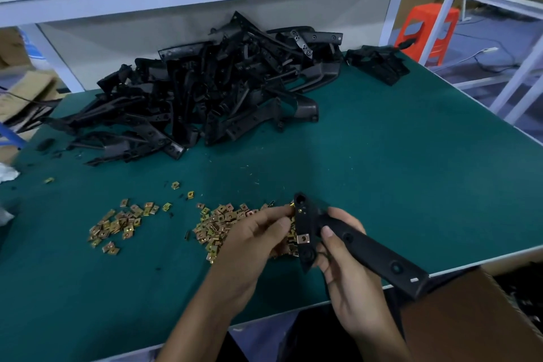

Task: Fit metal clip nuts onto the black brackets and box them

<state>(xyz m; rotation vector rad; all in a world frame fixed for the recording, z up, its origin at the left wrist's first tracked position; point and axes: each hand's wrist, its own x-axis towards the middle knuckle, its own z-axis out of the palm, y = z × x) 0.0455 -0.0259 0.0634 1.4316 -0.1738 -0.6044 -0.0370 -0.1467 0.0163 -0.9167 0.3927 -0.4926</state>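
L hand (pixel 258 232) curls in w/ thumb + forefinger pinched at the upper edge of the held bracket (pixel 355 244). A speck of gold shows at the tips, prob a clip nut (pixel 292 206), tho the fingers hide most of it. R hand (pixel 343 270) grips the bracket round its middle, thumb on the top face, fingers wrapped under. It holds the bracket off the table near the front edge.

Step in hand, by my read: fitting a 2nd nut on this bracket. Next move calls for lining the nut's open side up w/ the bracket edge by the hole. Then push it square on till seated, R hand bracing against the push. After that, box it.

L to R on the green table (pixel 396 156):
- small scatter of nuts (pixel 117 223)
- main nut heap (pixel 217 223), partly under L hand
- bracket pile (pixel 220 88) at the back, well apart from the hands
- cardboard box (pixel 470 317) at lower R, below the table edge, just beside the bracket's far end; contents can't tell

Held bracket: black, matt, w/ a wide head end w/ round holes + a long arm running down-R w/ two more holes. One fitted nut (pixel 303 238) already sits on the head's L edge: brass-coloured, square, hole in centre. Bracket looks rigid. Nuts are small, prob easy to fumble.
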